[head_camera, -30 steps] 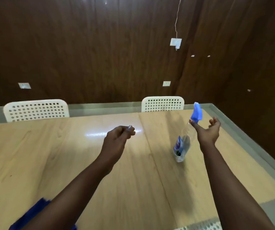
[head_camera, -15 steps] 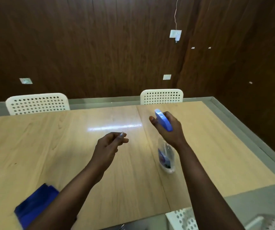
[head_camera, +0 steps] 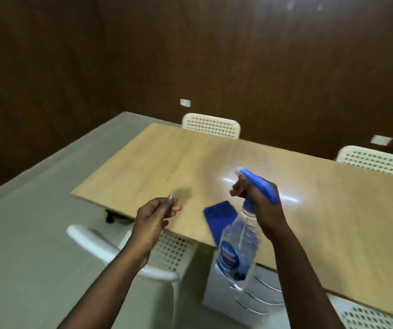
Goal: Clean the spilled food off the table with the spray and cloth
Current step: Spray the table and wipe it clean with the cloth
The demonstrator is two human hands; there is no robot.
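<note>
My right hand [head_camera: 262,205] grips the neck of a clear spray bottle [head_camera: 238,252] with a blue trigger head, held up above the near edge of the wooden table [head_camera: 167,167]. The bottle hangs down with its nozzle pointing left. A folded blue cloth [head_camera: 219,214] lies on the table by the near edge, partly behind the bottle. My left hand [head_camera: 154,217] hovers over the table's near left corner with its fingers curled and nothing in it. I see no spilled food on the table.
White perforated chairs stand around the table: one at the far side [head_camera: 212,125], one at the far right [head_camera: 378,160], one under the near edge [head_camera: 167,250] and one at the lower right [head_camera: 368,317]. Grey floor [head_camera: 24,222] lies to the left. Dark wood panelling rises behind.
The view has swung left, so the table's left end and the floor now show. My right hand took hold of the spray bottle and lifted it. The blue cloth now lies beside the bottle.
</note>
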